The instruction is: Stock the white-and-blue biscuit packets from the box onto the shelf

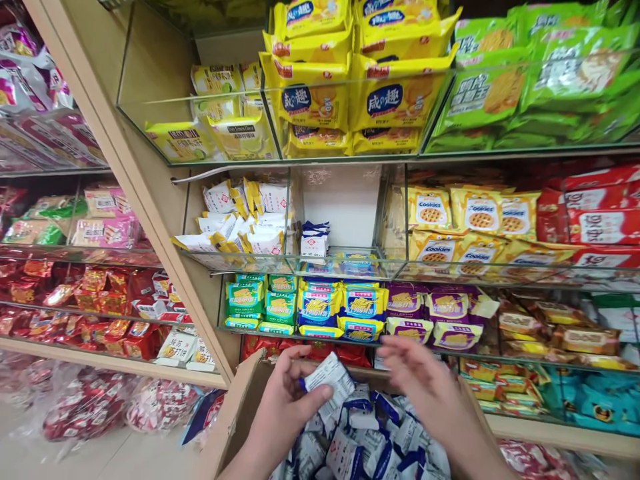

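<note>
My left hand (295,393) grips a small white-and-blue snack packet (331,383) between thumb and fingers, above an open cardboard box (240,393). Many similar white-and-blue packets (345,453) fill the box in a loose heap. On the right, my right hand (417,373) hovers over the box with fingers apart and slightly blurred, holding nothing I can see. Higher up, beyond both hands, a glass shelf compartment has a short stack of matching white-and-blue packets (315,241) at its left side, against a white back panel (343,200).
Glass dividers and front panes edge the shelves. Around the compartment are white-and-yellow packets (245,220), cookie packets (433,210), yellow packs (320,100), green packs (485,93) and soda biscuits (320,303). A wooden upright (145,200) stands left; bagged red goods (85,407) lie on the floor.
</note>
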`<action>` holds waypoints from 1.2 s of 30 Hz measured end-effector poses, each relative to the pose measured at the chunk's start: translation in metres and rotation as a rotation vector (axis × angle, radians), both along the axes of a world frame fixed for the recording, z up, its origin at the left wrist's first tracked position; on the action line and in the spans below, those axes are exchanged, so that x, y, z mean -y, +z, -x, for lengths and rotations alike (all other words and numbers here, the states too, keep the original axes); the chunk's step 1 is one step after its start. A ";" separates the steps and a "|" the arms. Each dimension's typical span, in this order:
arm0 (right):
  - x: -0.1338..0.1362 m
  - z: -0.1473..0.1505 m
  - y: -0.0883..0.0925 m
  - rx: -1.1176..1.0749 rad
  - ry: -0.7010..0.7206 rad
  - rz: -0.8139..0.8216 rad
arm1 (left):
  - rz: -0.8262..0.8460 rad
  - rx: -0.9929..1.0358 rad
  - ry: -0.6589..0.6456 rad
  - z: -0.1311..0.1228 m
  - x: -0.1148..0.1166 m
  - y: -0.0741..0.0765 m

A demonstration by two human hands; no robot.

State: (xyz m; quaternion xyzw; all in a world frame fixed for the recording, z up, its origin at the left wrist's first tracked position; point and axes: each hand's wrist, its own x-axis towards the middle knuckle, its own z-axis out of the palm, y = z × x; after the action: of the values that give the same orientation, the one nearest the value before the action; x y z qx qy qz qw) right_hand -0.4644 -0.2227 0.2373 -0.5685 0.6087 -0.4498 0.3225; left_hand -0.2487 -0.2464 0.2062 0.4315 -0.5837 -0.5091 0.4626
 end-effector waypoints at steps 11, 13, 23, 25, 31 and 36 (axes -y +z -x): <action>0.018 -0.061 -0.052 0.382 -0.008 0.141 | -0.357 -0.555 0.079 0.042 -0.006 -0.013; 0.018 -0.063 -0.061 0.378 -0.052 0.136 | -0.379 -0.596 0.079 0.044 -0.007 -0.019; 0.017 -0.052 -0.087 0.337 0.075 0.405 | -0.782 -0.681 -0.230 0.030 -0.010 -0.028; 0.015 -0.054 -0.089 0.557 0.121 0.299 | -0.548 -0.631 -0.090 0.031 -0.011 -0.027; 0.012 -0.056 -0.076 0.908 0.127 0.005 | -0.015 -0.447 0.033 0.034 -0.009 -0.024; 0.012 -0.054 -0.071 0.745 0.082 -0.027 | -0.178 -0.449 0.042 0.033 -0.007 -0.031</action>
State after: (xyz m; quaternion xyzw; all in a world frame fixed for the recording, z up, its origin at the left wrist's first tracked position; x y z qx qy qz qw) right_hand -0.4104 -0.2352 0.1659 -0.3856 0.4320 -0.6045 0.5471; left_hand -0.2815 -0.2395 0.1750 0.3586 -0.4098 -0.6319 0.5515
